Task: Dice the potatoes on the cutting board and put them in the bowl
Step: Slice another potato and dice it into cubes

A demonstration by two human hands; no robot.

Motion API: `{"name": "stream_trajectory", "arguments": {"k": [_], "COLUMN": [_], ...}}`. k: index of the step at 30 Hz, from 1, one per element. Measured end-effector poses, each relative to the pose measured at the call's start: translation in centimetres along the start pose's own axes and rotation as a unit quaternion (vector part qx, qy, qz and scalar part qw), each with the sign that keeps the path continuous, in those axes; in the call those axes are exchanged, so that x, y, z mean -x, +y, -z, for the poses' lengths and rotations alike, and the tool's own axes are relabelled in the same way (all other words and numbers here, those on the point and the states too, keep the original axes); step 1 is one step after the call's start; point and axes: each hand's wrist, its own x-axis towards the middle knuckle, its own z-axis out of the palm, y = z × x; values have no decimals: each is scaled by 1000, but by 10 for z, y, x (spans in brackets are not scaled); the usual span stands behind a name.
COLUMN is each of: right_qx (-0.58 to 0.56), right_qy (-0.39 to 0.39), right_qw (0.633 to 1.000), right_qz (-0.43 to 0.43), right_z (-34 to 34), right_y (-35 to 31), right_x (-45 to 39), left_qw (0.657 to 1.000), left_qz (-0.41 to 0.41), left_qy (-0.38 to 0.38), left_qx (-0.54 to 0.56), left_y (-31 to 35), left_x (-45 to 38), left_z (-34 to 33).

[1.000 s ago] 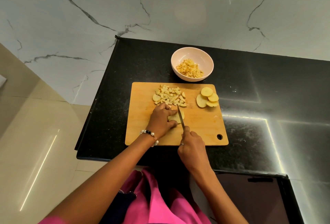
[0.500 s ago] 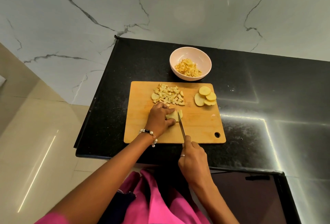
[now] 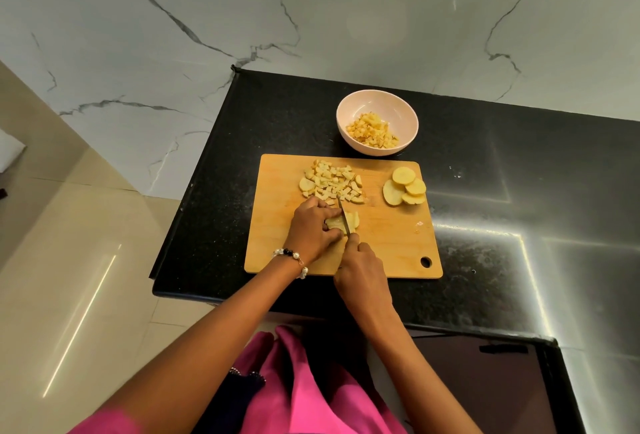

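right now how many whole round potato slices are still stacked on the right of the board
4 show in the stack of slices at the cutting board's far right: one on top, one left, two right. More may hide underneath.

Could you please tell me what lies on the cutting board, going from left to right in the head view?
Left hand holding a potato piece, knife cutting it, round potato slices, hanging hole.

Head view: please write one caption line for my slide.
Left hand steadies potato slices while right hand cuts with knife.
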Motion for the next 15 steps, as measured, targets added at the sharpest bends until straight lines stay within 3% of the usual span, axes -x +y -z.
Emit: {"name": "stream_trajectory", "arguments": {"k": [6,10,15], "right_qx": [17,-15,-85], "right_qy": [-13,-60,8], "right_qw": [1000,998,996], "right_qz": [16,-3,3], "right_z": [-13,-5,6], "right_y": [7,18,16], "right_x": [34,53,37], "left_qw": [1000,1000,1000], "left_qz": [-5,0,5], "left_qy": [26,22,-1], "left_qx": [3,7,23], "left_y": [0,-1,-4], "left_x": [3,4,1], "left_z": [-4,-5,4]}}
